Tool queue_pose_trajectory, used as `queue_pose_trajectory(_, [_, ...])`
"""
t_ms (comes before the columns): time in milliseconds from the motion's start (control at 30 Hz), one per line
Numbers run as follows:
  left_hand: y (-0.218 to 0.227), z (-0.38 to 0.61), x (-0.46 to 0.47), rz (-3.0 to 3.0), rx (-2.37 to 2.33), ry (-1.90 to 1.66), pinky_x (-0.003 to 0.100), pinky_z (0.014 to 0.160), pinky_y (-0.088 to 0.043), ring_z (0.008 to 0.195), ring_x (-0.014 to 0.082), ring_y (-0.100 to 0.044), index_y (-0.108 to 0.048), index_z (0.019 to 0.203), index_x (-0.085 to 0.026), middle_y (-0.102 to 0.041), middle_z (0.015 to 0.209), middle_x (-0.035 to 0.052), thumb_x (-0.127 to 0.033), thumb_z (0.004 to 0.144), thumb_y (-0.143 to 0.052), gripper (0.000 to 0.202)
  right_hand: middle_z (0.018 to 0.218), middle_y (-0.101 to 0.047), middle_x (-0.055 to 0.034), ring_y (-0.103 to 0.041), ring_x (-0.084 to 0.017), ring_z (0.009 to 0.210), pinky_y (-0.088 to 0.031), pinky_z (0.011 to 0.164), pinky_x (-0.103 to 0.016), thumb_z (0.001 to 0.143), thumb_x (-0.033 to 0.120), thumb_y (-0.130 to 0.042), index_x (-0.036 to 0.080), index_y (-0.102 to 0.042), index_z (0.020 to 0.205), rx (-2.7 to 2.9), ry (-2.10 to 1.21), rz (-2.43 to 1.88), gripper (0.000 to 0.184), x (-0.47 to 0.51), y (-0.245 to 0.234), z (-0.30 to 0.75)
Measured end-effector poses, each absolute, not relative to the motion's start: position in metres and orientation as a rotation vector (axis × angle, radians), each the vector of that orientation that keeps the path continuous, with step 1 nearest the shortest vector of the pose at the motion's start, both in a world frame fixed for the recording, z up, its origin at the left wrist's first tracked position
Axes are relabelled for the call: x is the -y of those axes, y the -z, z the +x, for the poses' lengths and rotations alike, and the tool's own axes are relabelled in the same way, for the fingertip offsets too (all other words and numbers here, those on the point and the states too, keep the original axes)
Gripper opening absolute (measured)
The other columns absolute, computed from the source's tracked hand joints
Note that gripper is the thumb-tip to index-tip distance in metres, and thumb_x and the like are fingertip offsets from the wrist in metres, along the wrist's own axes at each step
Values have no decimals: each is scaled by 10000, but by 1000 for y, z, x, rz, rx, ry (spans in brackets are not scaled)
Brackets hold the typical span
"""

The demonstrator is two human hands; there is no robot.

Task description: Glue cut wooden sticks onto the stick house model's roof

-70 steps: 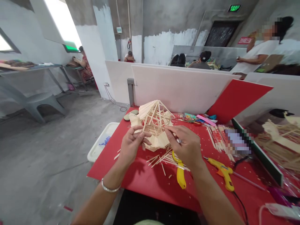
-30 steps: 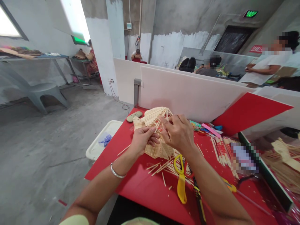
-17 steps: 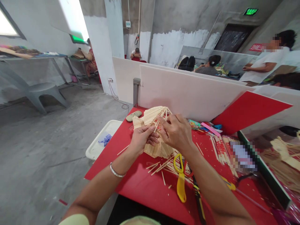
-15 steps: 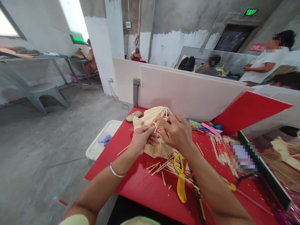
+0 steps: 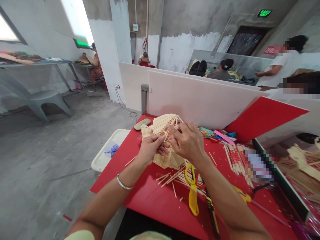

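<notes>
A model built of thin pale wooden sticks (image 5: 162, 124) rests on the red tabletop, with gaps in its framework on the right. My left hand (image 5: 153, 148) is in front of it, thumb and forefinger pinched on a short wooden stick (image 5: 167, 132). From the right, my right hand (image 5: 188, 140) reaches over the model, its fingers closed at the other end of that stick; its fingertips are partly hidden. Loose wooden sticks (image 5: 175, 178) lie scattered just below the hands. Beside them are yellow-handled scissors (image 5: 193, 196) and a black-and-yellow tool (image 5: 212, 213), partly behind my right forearm.
White boards (image 5: 200, 96) stand along the table's far edge, with a red board (image 5: 266, 118) leaning there. Bundled sticks (image 5: 233, 160) and a yellow glue gun (image 5: 242, 195) lie at right. A white bin (image 5: 100, 161) stands at left. Other people are beyond the boards.
My view has shifted very slightly. Both hands keep nearly the same pose at the stick model.
</notes>
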State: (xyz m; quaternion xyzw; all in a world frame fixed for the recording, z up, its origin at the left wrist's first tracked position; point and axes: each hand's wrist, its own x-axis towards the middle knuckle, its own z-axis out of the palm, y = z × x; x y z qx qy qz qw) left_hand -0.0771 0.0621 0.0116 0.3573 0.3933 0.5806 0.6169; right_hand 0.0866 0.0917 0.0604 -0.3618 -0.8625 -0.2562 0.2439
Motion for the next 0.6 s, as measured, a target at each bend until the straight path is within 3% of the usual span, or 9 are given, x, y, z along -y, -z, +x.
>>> queue_pose_trajectory(600, [-9,-77,-63,871,-936,-1354,187,408,-480,480,127,-646,-662,734,-110,-702,647,62,-494,662,-817,420,903,-564,-94,-424,-247,908,-379,842,-378,903,261,-473,185,-586,1345,2330,639,-1016,463,-79,-62,93])
